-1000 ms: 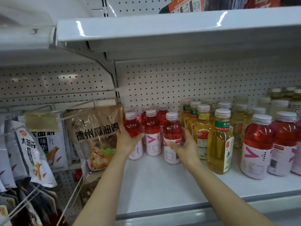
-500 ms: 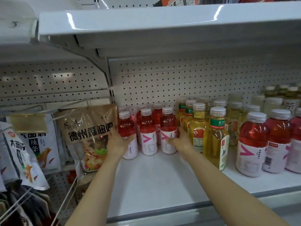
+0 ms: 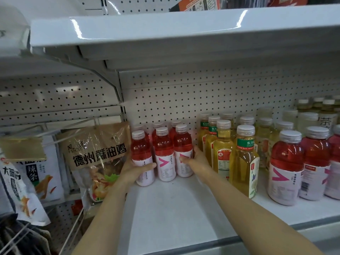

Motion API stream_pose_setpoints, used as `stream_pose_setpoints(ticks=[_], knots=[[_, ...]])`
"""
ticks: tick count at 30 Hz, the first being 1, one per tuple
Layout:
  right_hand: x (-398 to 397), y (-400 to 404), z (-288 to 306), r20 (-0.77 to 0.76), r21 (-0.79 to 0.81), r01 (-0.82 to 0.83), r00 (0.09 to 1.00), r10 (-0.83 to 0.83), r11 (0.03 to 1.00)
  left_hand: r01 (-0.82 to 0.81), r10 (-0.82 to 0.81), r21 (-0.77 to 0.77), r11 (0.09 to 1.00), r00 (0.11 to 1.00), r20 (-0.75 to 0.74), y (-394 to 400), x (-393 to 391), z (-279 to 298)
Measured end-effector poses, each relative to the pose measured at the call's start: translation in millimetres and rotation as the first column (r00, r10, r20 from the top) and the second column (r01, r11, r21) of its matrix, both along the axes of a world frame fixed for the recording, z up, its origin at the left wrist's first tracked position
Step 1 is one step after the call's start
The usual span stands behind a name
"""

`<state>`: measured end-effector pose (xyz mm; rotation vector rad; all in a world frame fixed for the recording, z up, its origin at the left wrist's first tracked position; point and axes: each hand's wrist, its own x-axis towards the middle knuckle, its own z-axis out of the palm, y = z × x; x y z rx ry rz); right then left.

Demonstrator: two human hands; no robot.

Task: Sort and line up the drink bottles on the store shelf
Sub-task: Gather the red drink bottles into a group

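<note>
So the small clear plastic bottles of red drink with white caps and pink-marked white labels are bunched at the back left corner of the white metal shelf, right against the pegboard back; front row of three, more tucked behind; the left hand is wrapped round the label of the leftmost front bottle, thumb across the front, fingers curled behind; the right hand curls round the side of the rightmost front bottle, thumb on its label – looks to me like both hands are squeezing the block together from either side so the rows sit tight and square.

Just right of that hand, with a small gap, stand the taller yellow tea bottles with green neck bands in rows running front to back; further right near the shelf's front edge are bigger red bottles with the same pink-marked label, well apart from their small cousins – my guess is those still want sorting; pale clear bottles sit at the back right.

Past the shelf's left end, a brown snack bag with black lettering hangs on a hook, close by the left wrist; easy to knock, I'd say.
</note>
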<state>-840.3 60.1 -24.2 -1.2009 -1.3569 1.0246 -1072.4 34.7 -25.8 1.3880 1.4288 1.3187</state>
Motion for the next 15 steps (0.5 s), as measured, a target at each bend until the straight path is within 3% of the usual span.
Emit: stream_pose_setpoints(ticks=[9, 15], knots=[[-2, 3, -5, 0.048, 0.054, -0.018, 0.999, 0.015, 0.998, -0.029, 0.03, 0.114, 0.993, 0.999, -0.011, 5, 1, -8], [2, -6, 2, 0.159, 0.073, -0.098, 0.984, 0.085, 0.993, -0.09, 0.13, 0.218, 0.972, 0.975, -0.179, 20, -5, -19]])
